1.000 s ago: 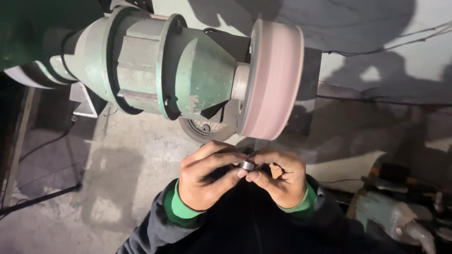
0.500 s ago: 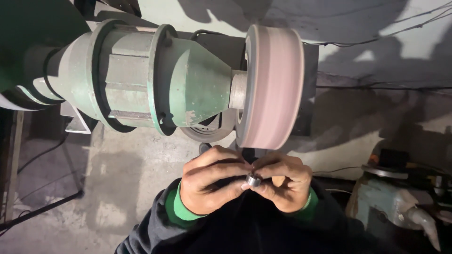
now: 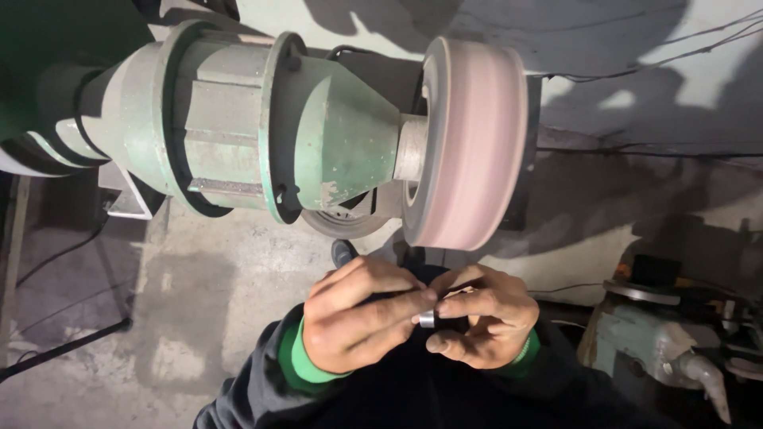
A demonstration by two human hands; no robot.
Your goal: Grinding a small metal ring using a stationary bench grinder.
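Small silvery metal ring (image 3: 427, 318) aside, biggest here is the green motor housing (image 3: 238, 127) driving a broad pink buffing wheel (image 3: 469, 143). Below the wheel, left hand (image 3: 358, 322) and right hand (image 3: 481, 314) pinch the ring between closed fingertips. Grip looks slight; the wheel could snatch it.

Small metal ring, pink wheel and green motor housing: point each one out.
small metal ring (image 3: 427, 318), head view, on its shiny outer band between both hands.
pink wheel (image 3: 477, 143), head view, on its broad rim face.
green motor housing (image 3: 230, 127), head view, on its ribbed body.
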